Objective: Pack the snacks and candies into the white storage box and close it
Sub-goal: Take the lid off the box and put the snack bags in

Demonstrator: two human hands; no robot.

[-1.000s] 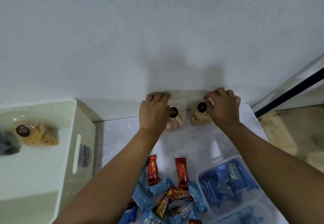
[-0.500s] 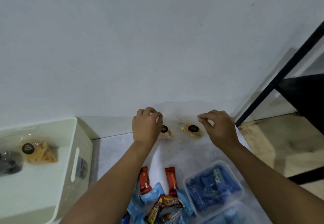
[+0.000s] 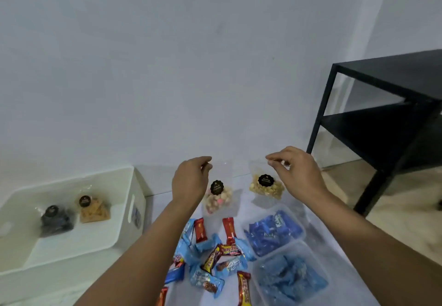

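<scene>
Two clear snack pouches lifted off the bench, one per hand.

White storage box (image 3: 71,212) open at left, two pouches already inside. Left hand (image 3: 191,181) pinching top of mixed-candy pouch (image 3: 218,195), right hand (image 3: 296,174) pinching top of nut pouch (image 3: 266,184); both raised since half a second ago, likely bound for box. Loose wrapped candies (image 3: 215,253) still on bench (image 3: 241,212).

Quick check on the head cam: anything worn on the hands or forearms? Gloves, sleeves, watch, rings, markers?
Nothing worn that shows. The left hand and right hand are bare: no gloves, and no rings or markers visible. Both forearms are bare from the wrist down to the frame's bottom edge, with no sleeve, watch, band or cable in view. Anything above the elbows lies outside the picture.
</scene>
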